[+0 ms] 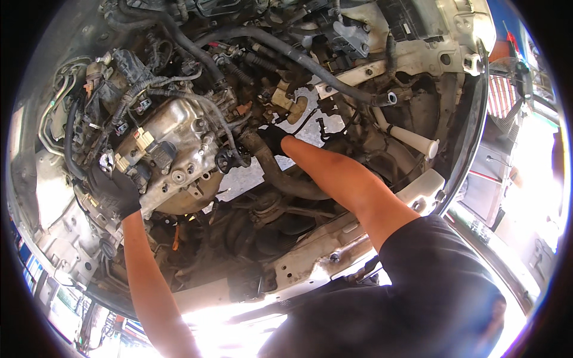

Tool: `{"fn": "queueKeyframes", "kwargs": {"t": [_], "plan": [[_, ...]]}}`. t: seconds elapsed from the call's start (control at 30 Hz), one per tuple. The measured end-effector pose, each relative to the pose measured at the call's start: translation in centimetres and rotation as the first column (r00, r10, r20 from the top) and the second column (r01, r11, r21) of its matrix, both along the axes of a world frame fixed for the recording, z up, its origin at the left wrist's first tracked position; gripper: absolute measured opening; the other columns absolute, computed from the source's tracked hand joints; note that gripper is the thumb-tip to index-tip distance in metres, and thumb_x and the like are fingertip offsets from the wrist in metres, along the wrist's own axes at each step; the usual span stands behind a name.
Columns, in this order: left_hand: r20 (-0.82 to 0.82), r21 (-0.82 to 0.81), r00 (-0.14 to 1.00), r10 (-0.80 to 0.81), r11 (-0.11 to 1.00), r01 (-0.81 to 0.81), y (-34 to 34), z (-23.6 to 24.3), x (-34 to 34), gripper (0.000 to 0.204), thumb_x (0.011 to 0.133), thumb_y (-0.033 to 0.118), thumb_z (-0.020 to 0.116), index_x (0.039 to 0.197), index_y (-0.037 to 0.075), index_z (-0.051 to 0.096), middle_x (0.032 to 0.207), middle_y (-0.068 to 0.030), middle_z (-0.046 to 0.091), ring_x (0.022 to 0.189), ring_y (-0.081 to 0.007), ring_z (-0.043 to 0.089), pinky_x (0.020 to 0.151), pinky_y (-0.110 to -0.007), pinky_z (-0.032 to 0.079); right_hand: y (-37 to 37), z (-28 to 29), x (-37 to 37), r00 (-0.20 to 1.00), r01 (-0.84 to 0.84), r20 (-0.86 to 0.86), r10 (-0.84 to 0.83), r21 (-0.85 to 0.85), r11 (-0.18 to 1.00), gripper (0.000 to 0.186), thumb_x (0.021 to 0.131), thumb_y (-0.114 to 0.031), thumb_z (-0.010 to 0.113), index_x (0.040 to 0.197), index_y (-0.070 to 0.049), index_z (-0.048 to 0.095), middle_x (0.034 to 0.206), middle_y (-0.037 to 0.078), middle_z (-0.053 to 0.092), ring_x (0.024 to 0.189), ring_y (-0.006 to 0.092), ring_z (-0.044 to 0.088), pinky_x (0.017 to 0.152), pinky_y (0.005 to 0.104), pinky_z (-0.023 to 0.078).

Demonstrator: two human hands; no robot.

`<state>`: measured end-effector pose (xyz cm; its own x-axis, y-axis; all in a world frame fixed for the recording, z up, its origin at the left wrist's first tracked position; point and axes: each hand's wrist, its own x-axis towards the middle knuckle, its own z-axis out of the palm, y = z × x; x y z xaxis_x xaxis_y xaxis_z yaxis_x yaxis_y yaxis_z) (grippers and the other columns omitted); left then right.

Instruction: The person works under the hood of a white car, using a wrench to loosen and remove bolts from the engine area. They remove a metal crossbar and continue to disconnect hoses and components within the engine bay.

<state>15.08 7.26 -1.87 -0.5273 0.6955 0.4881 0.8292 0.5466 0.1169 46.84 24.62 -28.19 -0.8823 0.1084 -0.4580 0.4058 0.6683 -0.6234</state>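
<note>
My left hand [113,192], in a dark glove, lies against the left end of the engine, its fingers stretched along it and partly lost among dark parts. Just beyond its fingertips is a small shiny metal piece [107,161]; whether they touch it I cannot tell. Beside that hand, the silvery engine cover [179,122] carries a black part with a beige connector [145,141]. My right hand [273,139], also dark-gloved, reaches down past the engine's right end, near a thick dirty hose [271,170]. Its fingers are hidden among the parts there.
A long black hose [298,58] arches over the bay and ends openly at the right. Below that end, a whitish filler tube [412,141] slants outward. The front crossmember [316,253] runs between me and the engine. Wiring and corrugated conduit [161,80] cross the left side.
</note>
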Motion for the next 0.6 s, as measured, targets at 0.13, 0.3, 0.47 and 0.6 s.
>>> {"fn": "queueKeyframes", "kwargs": {"t": [0.13,0.3,0.47,0.6], "plan": [[-0.038,-0.013,0.999,-0.039,0.999,0.039,-0.5,0.1,-0.1,0.04,0.077,0.009,0.055,0.113,-0.008,0.058,0.107,-0.0272,0.061,0.1,-0.0461,0.055,0.089,-0.05,0.042,0.2,1.2,0.0,0.981,0.146,0.162,-0.103,-0.278,0.949,0.045,0.085,-0.044,0.059,0.117,-0.013,0.058,0.116,0.012,0.064,0.107,0.0283,0.061,0.088,0.0419,0.049],[0.02,0.001,1.0,0.017,1.0,-0.017,0.2,0.8,0.8,0.033,0.077,0.014,0.046,0.101,-0.006,0.057,0.096,-0.0252,0.058,0.092,-0.0465,0.055,0.08,-0.052,0.043,1.5,2.9,2.1,0.841,0.521,0.493,-0.221,-0.849,0.089,0.043,0.098,-0.046,0.045,0.127,-0.014,0.051,0.12,0.004,0.06,0.106,0.0159,0.058,0.086,0.0373,0.049],[0.024,-0.012,1.0,0.012,1.0,-0.011,0.6,0.9,1.1,0.033,0.073,0.01,0.045,0.099,-0.008,0.056,0.092,-0.025,0.057,0.09,-0.0466,0.053,0.081,-0.053,0.041,1.0,-0.9,2.0,0.734,0.608,0.679,0.024,-0.642,-0.467,0.043,0.099,-0.044,0.044,0.131,-0.015,0.049,0.123,0.004,0.059,0.11,0.0191,0.058,0.09,0.0402,0.048],[0.031,-0.07,0.999,0.045,0.997,-0.043,-0.1,0.4,0.3,0.034,0.079,0.01,0.052,0.108,-0.007,0.057,0.105,-0.0254,0.059,0.101,-0.0442,0.053,0.091,-0.05,0.04,0.7,-2.9,1.8,0.923,0.337,0.319,-0.213,-0.94,0.055,0.039,0.095,-0.031,0.053,0.129,-0.012,0.05,0.124,0.008,0.058,0.111,0.0244,0.057,0.094,0.0384,0.047]]}}
